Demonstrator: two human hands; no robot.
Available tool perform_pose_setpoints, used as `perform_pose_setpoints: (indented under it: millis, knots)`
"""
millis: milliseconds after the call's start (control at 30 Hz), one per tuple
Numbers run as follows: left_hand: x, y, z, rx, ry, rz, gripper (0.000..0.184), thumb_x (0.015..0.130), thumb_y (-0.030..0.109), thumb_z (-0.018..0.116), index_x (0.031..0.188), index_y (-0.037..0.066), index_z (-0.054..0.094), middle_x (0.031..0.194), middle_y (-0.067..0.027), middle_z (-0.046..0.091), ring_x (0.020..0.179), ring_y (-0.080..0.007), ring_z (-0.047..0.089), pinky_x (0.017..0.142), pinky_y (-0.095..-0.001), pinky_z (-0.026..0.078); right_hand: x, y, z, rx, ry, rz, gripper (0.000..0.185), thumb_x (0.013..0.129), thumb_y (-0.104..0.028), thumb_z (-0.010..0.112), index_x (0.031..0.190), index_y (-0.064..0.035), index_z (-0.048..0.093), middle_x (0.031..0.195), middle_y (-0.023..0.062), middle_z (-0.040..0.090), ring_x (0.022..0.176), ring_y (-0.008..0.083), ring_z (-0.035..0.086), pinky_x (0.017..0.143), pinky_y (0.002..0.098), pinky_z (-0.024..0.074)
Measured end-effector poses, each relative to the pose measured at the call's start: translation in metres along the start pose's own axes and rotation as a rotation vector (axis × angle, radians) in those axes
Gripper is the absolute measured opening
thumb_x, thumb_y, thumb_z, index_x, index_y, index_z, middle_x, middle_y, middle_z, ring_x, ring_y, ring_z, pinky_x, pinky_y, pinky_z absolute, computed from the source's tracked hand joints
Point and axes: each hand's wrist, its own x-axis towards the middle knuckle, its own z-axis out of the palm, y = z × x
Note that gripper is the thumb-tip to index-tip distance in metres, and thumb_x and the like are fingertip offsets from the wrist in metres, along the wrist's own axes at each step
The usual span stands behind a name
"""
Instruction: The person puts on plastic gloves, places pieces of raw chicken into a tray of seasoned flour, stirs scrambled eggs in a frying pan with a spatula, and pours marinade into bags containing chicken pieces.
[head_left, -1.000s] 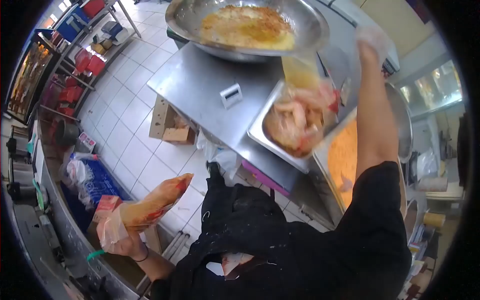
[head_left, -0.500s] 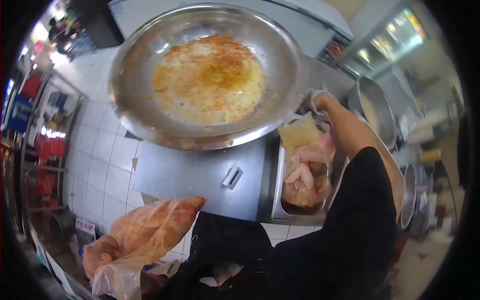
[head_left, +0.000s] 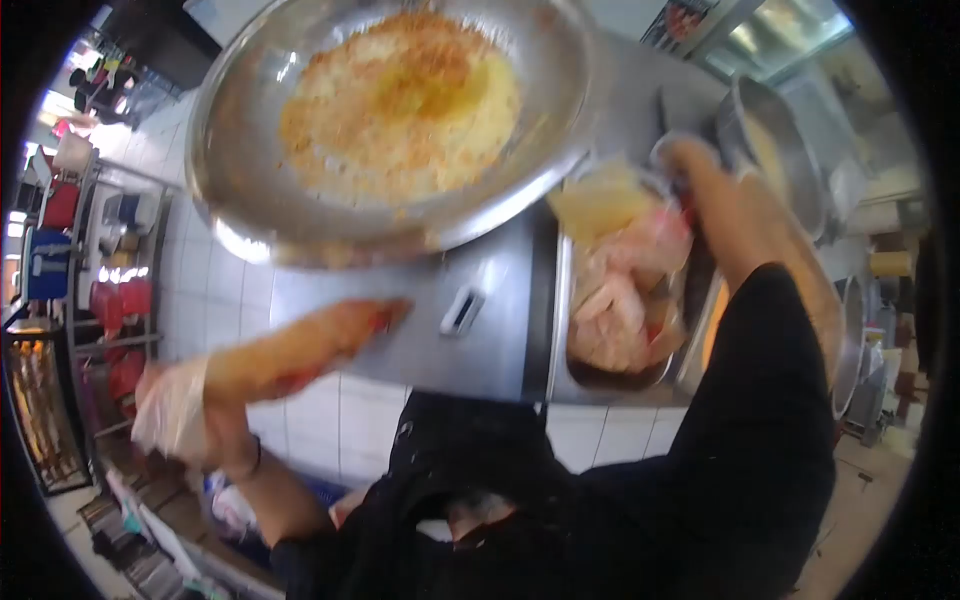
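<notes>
My left hand (head_left: 228,432) is closed around the gathered end of a clear plastic bag (head_left: 290,350) filled with something orange-red. The bag is held out sideways, its far tip over the steel counter's edge. My right hand (head_left: 690,158) is beyond a steel pan (head_left: 560,345) of raw chicken (head_left: 615,310), next to a yellowish piece (head_left: 605,203) at the pan's far end. Its fingers are blurred and partly hidden, with a whitish patch by them, so I cannot make out what it holds. A thin dark object (head_left: 663,108) stands just past it.
A large steel bowl (head_left: 235,160) with yellow liquid and orange-brown bits stands ahead on the steel counter (head_left: 400,350). A small grey-white device (head_left: 462,310) lies nearer me. To the right is a deep pot (head_left: 775,150); racks (head_left: 125,300) stand at the left over white floor tiles.
My left hand has raised the bag and swung it up and forward, toward the counter. My right hand has shifted slightly beside the chicken pan. The view has tilted.
</notes>
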Motion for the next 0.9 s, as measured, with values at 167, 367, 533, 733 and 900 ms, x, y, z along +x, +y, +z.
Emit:
perform_pose_setpoints:
  millis: [167,367,533,733,900]
  knots:
    - [0.021,0.01,0.029,1.12,-0.479,0.923,0.018,0.08,0.02,0.06,0.087,0.004,0.063,0.088,-0.0104,0.062,0.078,-0.0237,0.059,0.069,-0.032,0.046,0.007,0.049,-0.05,0.684,0.189,-0.388,0.028,0.069,-0.019,0.05,0.084,-0.0003,0.062,0.082,0.0105,0.061,0.075,0.0205,0.056,0.066,0.0321,0.0448]
    - [0.027,0.011,0.06,0.726,-0.435,0.331,0.017,0.08,0.014,0.06,0.081,-0.002,0.059,0.072,-0.0043,0.059,0.063,-0.0106,0.053,0.059,-0.0221,0.042,-0.152,0.053,-0.01,0.77,0.595,-0.368,0.028,0.073,-0.022,0.05,0.092,-0.0031,0.059,0.082,0.0109,0.06,0.074,0.0215,0.056,0.065,0.033,0.0445]
    - [0.045,0.0,0.066,0.595,-0.484,0.204,0.023,0.082,0.022,0.06,0.077,0.0,0.059,0.065,0.0013,0.053,0.059,-0.0063,0.046,0.055,-0.0204,0.037,-0.314,0.041,0.051,0.805,0.704,-0.31,0.03,0.076,-0.024,0.05,0.099,-0.0054,0.057,0.083,0.0113,0.06,0.073,0.0224,0.056,0.065,0.0337,0.0442]
    - [0.059,-0.008,0.065,0.401,-0.669,0.294,0.024,0.084,0.022,0.056,0.081,-0.001,0.061,0.065,-0.0013,0.057,0.054,-0.0083,0.049,0.05,-0.023,0.039,-0.466,-0.02,0.099,0.767,0.723,-0.286,0.032,0.08,-0.026,0.049,0.106,-0.0082,0.054,0.083,0.0118,0.059,0.072,0.0234,0.056,0.064,0.0346,0.0439]
    - [0.061,0.007,0.065,0.462,-0.764,0.951,0.022,0.083,0.024,0.054,0.079,0.006,0.065,0.075,-0.0137,0.063,0.064,-0.0237,0.061,0.055,-0.0298,0.045,-0.549,-0.1,0.117,0.597,0.801,-0.403,0.034,0.084,-0.028,0.049,0.113,-0.0106,0.051,0.083,0.0122,0.058,0.071,0.0242,0.056,0.063,0.0353,0.0436]
